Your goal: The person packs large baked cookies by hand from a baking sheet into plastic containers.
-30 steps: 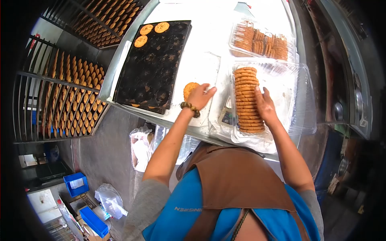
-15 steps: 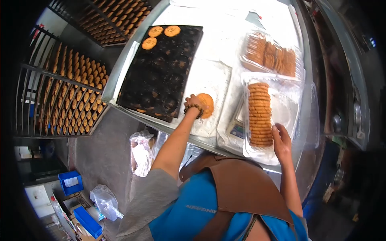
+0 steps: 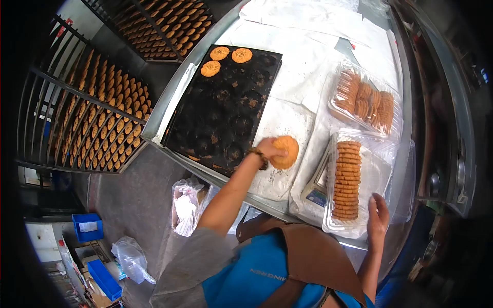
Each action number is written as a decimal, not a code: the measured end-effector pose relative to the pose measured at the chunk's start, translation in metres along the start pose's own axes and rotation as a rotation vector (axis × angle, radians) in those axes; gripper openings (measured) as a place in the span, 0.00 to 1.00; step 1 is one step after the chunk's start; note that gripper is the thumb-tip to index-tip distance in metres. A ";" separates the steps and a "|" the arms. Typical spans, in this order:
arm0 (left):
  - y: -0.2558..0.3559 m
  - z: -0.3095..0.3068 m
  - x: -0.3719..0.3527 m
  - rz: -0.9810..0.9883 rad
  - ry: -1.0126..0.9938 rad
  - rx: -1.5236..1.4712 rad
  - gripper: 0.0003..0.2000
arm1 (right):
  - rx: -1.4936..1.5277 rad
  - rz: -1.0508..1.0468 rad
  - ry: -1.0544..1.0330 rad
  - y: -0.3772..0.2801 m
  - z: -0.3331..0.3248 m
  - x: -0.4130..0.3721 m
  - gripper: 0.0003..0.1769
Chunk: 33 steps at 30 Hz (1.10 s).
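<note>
While the left hand is closed around a small stack of cookies at the centre of the frame, over the white paper, the right hand is laid open-fingered and empty at the lower edge of the clear tray, lower right. A gathering step is judged to be in hand. One row of cookies is stood on edge in that tray; a move there would call for the stack to be kept pressed together and turned on edge.
</note>
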<state>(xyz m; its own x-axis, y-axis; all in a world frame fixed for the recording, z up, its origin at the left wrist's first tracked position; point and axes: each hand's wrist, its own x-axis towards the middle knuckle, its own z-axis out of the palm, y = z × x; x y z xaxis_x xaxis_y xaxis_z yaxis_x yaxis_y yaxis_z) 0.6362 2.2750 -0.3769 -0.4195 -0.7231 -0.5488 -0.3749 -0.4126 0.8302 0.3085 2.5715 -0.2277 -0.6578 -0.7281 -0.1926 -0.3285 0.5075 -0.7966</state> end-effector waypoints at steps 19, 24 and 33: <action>0.033 -0.383 0.244 0.132 0.932 -0.707 0.21 | -0.180 -0.008 0.715 0.005 -0.059 -0.026 0.09; 0.079 -0.385 0.235 -0.343 1.033 0.327 0.42 | -0.323 0.037 0.611 0.031 -0.050 -0.019 0.16; 0.095 -0.358 0.209 -0.152 1.076 0.389 0.48 | -0.544 0.142 0.534 0.019 -0.015 -0.008 0.15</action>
<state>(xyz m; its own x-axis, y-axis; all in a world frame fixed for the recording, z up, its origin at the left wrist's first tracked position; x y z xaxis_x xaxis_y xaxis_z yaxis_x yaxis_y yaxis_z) 0.8086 1.8860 -0.3776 0.5035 -0.8560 -0.1176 -0.6690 -0.4723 0.5739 0.2972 2.5939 -0.2324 -0.9108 -0.3882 0.1407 -0.4122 0.8347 -0.3651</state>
